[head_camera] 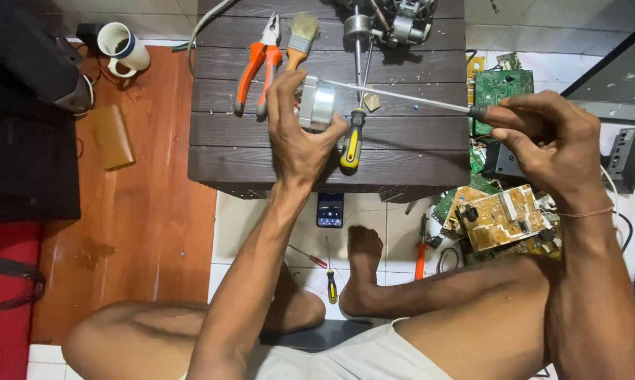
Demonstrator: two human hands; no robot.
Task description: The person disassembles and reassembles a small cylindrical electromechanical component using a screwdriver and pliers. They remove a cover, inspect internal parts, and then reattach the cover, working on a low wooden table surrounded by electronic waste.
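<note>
Motor (316,104) sits in the left hand (300,134), held just above the dark slatted counter (416,151), metal end cap facing right. Fingers (284,95) wrap its far and left side, thumb on the near edge; closed firmly on the body. Right hand (553,141) is well off to the right, beyond the counter edge, fingers pinched tight on the dark handle of a long thin screwdriver (402,98). Shaft runs left, tip touching the motor's end face or v. near it; can't tell if it's seated in a screw.

Progress, judging by what shows: motor looks closed, cap on, no loose screws seen beside it, so work on it seems early. Whether any screw is out already: too small to tell.

Motor rel. to fingers: enclosed by the left ones, well apart from the right ones, joined only by the shaft.

Nearby on the counter: yellow-black screwdriver (353,141) just right of the left hand, orange pliers (258,63) and brush (300,39) on the far side. Circuit boards (500,214) piled on the floor, right. Mug (124,46) far left.
</note>
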